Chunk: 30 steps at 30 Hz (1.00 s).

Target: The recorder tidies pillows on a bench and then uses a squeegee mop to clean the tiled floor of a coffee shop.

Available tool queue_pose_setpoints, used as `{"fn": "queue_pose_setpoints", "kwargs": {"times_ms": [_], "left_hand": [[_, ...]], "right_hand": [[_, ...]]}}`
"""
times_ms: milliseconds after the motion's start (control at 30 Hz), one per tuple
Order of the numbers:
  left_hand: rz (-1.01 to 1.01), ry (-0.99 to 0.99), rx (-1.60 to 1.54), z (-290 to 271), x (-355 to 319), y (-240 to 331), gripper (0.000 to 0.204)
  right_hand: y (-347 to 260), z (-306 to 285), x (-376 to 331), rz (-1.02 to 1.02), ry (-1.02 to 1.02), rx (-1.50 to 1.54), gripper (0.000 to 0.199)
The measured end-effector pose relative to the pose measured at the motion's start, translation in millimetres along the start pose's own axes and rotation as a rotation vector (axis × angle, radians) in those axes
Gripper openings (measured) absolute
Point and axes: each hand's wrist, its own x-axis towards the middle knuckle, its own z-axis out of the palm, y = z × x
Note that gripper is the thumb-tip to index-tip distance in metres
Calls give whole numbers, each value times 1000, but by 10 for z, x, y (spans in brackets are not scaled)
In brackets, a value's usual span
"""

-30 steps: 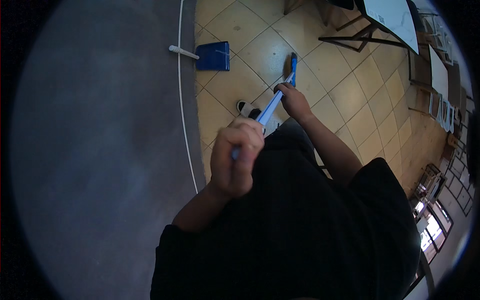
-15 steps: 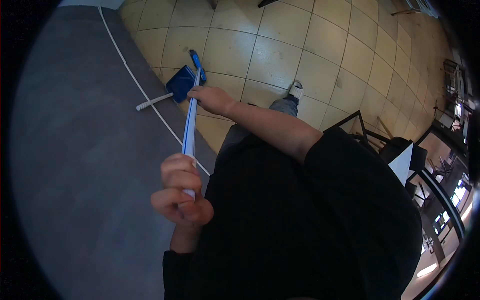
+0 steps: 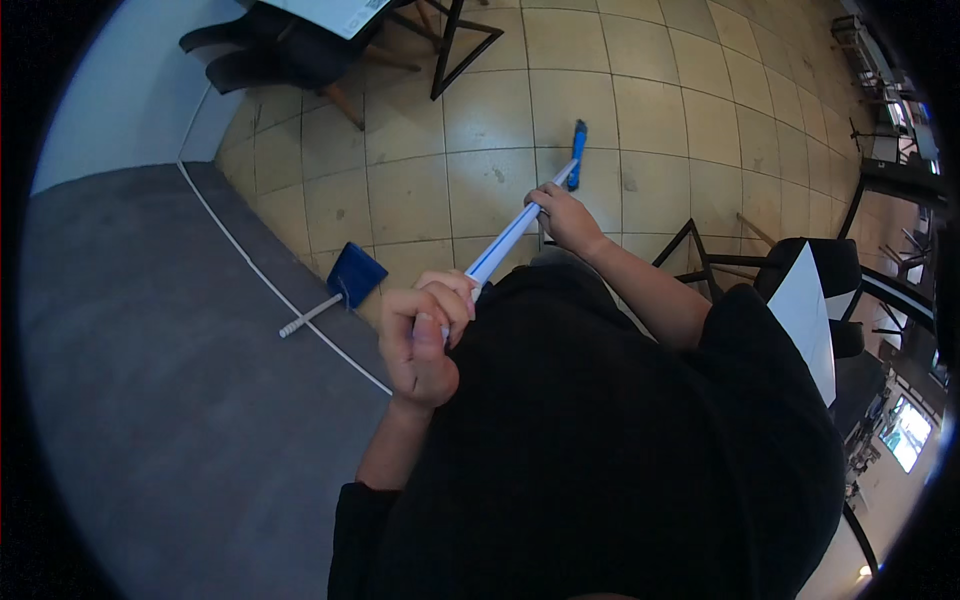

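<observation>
A broom (image 3: pixel 505 244) with a white, blue-striped handle slants from my body toward the floor. Wrapped round its upper end is my left hand (image 3: pixel 424 335), fingers closed. Lower on the handle, my right hand (image 3: pixel 570 219) grips it, also closed. The blue broom head (image 3: pixel 577 157) touches or hovers over the tiles just beyond the right hand; which one I cannot tell. To the left, apart from the broom, a blue dustpan (image 3: pixel 358 274) rests near the foot of the grey wall, its white ribbed handle (image 3: pixel 309 317) leaning toward the wall.
Beige floor tiles (image 3: pixel 487 120) spread ahead. A black chair (image 3: pixel 275 50) and a white-topped table (image 3: pixel 330 8) with black legs stand at the far left. On the right are another black chair (image 3: pixel 812 270) and a pointed white tabletop (image 3: pixel 795 310). A white cable (image 3: pixel 222 222) runs along the grey wall.
The broom head has swung right, away from the dustpan, and both hands have moved right with it. The view has shifted, bringing the far-left chair and table into sight.
</observation>
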Motion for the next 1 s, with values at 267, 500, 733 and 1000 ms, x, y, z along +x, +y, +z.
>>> {"fn": "queue_pose_setpoints", "kwargs": {"times_ms": [267,500,733,1000], "left_hand": [[-179,-328,117,1428,1113,-583,5],[-22,-512,328,1751,2003,-685,9],[104,-528,84,1439,3229,-964,19],[29,-652,-273,1637,4915,-1523,7]], "right_hand": [[1484,-502,413,52,174,105,16],[1342,-606,1702,-80,162,309,13],[1492,-1461,2552,-79,229,118,11],[2325,-2910,2514,359,424,-138,19]]}}
